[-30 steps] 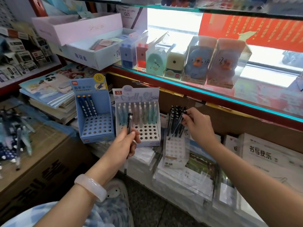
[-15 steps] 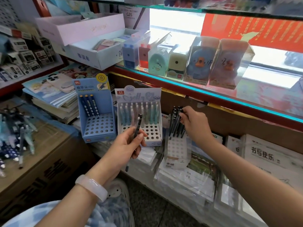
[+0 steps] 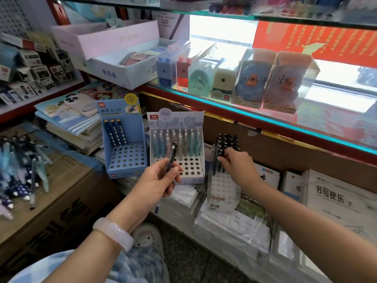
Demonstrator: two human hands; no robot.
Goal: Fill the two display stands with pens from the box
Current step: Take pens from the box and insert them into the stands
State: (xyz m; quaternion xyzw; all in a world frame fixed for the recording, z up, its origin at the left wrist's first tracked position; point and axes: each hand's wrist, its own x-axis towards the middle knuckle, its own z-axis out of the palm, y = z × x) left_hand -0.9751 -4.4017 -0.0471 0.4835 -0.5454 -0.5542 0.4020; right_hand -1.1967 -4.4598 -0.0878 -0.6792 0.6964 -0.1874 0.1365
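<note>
We gripped a dark, slim pen (image 3: 172,155) in our left hand (image 3: 157,180), fingers and thumb curled round its barrel, its cap end tilted up in front of the pale lilac cardboard display stand (image 3: 177,148), whose rear rows held pastel pens above bare holes. Our right hand (image 3: 237,164) reached to the clear plastic display stand (image 3: 221,190) just beside it, fingertips pinching among the black pens (image 3: 227,142) packed in its back rows; which pen they held we could not tell. A light blue cardboard display stand (image 3: 124,144) stood to the left with three navy pens (image 3: 115,131) at its back. Loose blue and white pens (image 3: 22,172) lay heaped on the brown cardboard box (image 3: 61,201) at far left. A pale bangle (image 3: 113,235) circled our left wrist.
</note>
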